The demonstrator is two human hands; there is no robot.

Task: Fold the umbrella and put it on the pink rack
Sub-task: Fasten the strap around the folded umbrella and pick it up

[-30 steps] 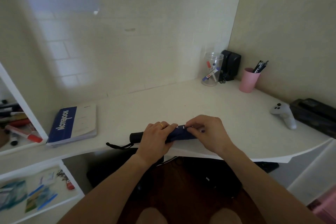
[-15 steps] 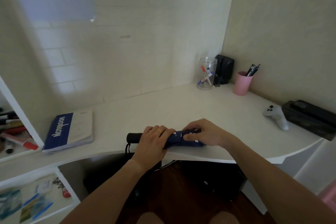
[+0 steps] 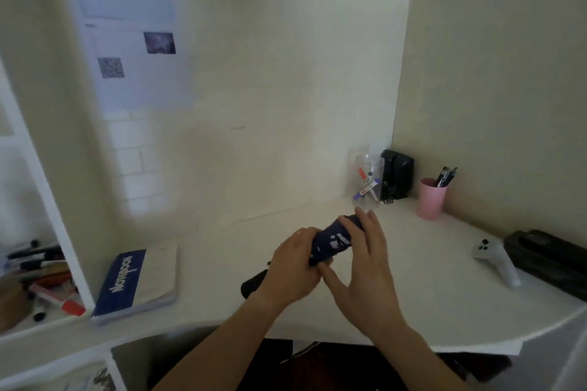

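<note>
Head view: left hand (image 3: pixel 293 267) fingers grip umbrella (image 3: pixel 333 240), right hand (image 3: pixel 365 270) fingers straight; pens in pink cup (image 3: pixel 431 200).

Dim, soft indoor light with a pale bright patch on the wall (image 3: pixel 143 187); motion blur throughout, edges bowed.

The one word that reads clearly is "NOTEBOOK", in white capitals running up the blue band of the notebook (image 3: pixel 136 282) lying at the left of the tabletop (image 3: pixel 413 301). The paper sheets (image 3: pixel 127 51) on the far wall carry a blurred code-like square, which cannot be read.
</note>
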